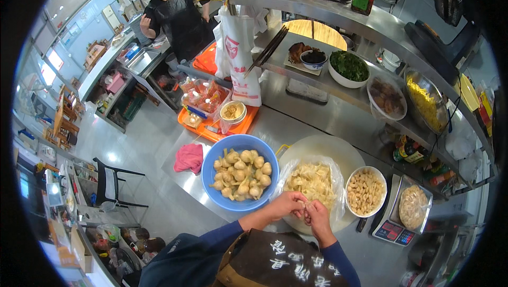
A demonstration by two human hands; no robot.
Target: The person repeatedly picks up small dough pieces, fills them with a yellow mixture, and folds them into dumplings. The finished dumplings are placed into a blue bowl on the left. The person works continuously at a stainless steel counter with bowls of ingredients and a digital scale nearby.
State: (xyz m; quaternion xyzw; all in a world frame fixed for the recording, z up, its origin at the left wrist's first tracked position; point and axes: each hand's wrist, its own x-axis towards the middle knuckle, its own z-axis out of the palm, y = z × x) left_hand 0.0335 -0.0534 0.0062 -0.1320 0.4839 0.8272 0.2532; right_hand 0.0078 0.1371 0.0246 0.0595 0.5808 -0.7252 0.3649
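My left hand [289, 203] and my right hand [317, 213] meet fingertip to fingertip over the near edge of a clear plastic bag. They pinch a small pale piece, probably a garlic clove, mostly hidden by the fingers. Pale garlic skins [311, 177] fill the open bag [336, 168], which rests on a round board [349, 148]. Left of it, a blue plastic basin [209, 172] contains whole garlic bulbs [240, 172] with stems. To the right stands a white bowl [380, 171] of loose garlic cloves [364, 191].
A digital scale [391, 231] bearing a bagged lump [413, 207] stands at right, near a dark handle [361, 224]. A pink cloth [188, 158] and an orange tray [252, 118] lie left. Food bowls line the steel shelf [274, 64] ahead. Another person [178, 17] stands beyond.
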